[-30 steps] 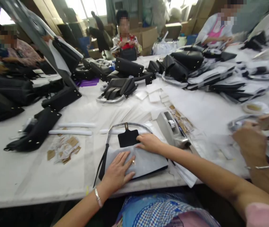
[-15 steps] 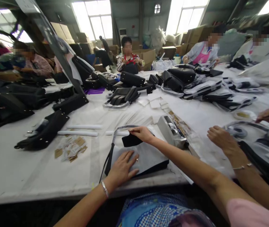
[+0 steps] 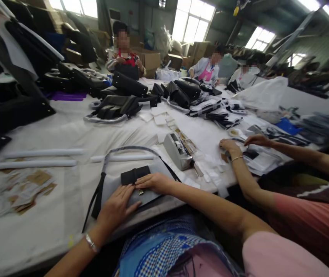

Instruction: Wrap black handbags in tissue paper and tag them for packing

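Left hand [image 3: 118,206] flat, fingers wide, on grey-wrapped bag [image 3: 108,188]; right hand [image 3: 153,181] at its 1 o'clock, fingers narrow, pressing black flap [image 3: 134,175]. If the press slackens, flap may spring open.

Daylight from blown-out rear windows [image 3: 192,25]; foreground dimmer; wide-angle edge stretch; slight motion blur.

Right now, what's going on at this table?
A person at the table has both hands on a grey-wrapped bag at the near edge. The left hand lies flat on its front. The right hand presses on the black flap, and a small metal clasp shows between the hands. A tape dispenser stands just past the bag. To the right, a co-worker's hand rests among small pieces. Black bags are piled farther along.
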Available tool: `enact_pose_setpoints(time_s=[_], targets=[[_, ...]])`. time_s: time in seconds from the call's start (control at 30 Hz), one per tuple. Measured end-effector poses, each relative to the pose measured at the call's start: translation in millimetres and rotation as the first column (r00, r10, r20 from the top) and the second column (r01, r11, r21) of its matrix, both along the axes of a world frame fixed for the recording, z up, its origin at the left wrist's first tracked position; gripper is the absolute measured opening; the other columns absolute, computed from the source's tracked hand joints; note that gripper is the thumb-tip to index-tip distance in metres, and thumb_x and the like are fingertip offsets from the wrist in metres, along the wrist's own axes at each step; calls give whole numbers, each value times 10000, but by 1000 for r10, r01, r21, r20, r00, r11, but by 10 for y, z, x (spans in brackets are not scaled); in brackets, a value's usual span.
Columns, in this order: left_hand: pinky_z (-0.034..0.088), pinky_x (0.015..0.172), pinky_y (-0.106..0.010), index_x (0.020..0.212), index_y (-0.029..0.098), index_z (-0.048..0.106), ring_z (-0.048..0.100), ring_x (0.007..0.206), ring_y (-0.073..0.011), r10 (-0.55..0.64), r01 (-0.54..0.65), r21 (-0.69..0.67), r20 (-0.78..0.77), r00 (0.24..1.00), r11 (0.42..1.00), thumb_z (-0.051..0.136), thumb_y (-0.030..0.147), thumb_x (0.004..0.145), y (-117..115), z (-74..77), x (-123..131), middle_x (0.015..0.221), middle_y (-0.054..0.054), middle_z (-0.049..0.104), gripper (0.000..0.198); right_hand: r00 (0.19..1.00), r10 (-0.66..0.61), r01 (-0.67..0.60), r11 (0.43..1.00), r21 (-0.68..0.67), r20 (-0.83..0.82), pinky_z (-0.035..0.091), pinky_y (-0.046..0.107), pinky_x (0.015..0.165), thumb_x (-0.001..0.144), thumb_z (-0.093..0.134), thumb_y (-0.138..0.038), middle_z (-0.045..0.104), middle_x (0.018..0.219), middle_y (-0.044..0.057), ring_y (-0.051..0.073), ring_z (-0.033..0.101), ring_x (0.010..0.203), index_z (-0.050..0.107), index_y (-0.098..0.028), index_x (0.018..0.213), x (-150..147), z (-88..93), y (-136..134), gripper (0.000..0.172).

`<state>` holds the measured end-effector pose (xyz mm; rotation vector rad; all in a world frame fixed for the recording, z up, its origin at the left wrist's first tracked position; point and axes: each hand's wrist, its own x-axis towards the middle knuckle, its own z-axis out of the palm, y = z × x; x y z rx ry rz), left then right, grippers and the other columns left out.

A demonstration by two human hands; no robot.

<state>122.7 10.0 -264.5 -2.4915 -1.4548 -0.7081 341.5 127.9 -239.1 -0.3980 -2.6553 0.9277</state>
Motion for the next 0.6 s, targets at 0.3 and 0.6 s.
enact_pose_setpoints(time_s=[0.3,0.6], targets=[[551,940,-304,1358,188,553,655,1122,-188,-224,250,140,-180,958,958,346,191,1017,-109,127,10,1274,-53,678,399,997,8,-5,999,43,-78,457,314,1098,985,501,-130,683,1261,120,178,579,1265,707,-120,1176,13,-121,-59,281],[594,900,-275,1361,147,554,692,1079,-183,-165,189,222,-122,979,956,398,229,986,-159,-95,148,1229,-56,709,415,980,106,-152,944,294,169,425,243,1093,917,609,-75,705,1211,142,192,622,1206,726,-59,1067,-97,78,-5,191]])
